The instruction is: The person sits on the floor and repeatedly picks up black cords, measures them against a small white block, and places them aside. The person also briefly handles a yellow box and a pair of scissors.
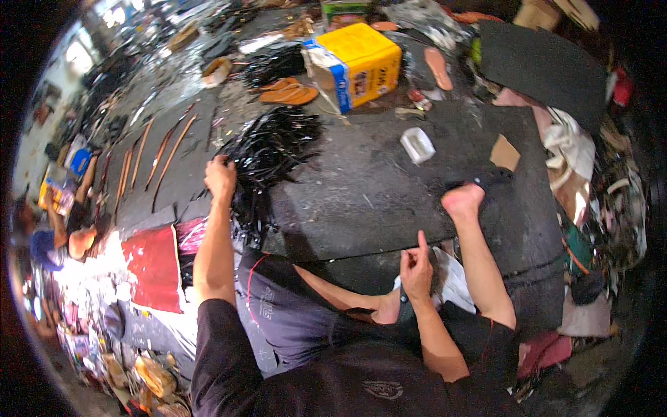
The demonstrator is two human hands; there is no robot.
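A heap of thin, glossy black strips [281,142] lies on the dark board in front of me, some trailing down toward my left knee. My left hand [221,177] is at the heap's left edge, its fingers curled closed on some of the strips. Above my lap, my right hand [415,274] has its index finger stretched out and the other fingers bent. Nothing shows in it. Behind that hand, white cloth [453,278] lies by my legs. A small white tray [417,145] and a tan piece [505,153] rest farther off on the dark board [347,187].
A yellow and blue box [368,66] stands beyond the board, with orange-brown sandals [288,91] to its left. Several long brown strips [174,153] lie at the left. A red sheet [153,267] is beside my left arm. Another person [59,229] sits at far left.
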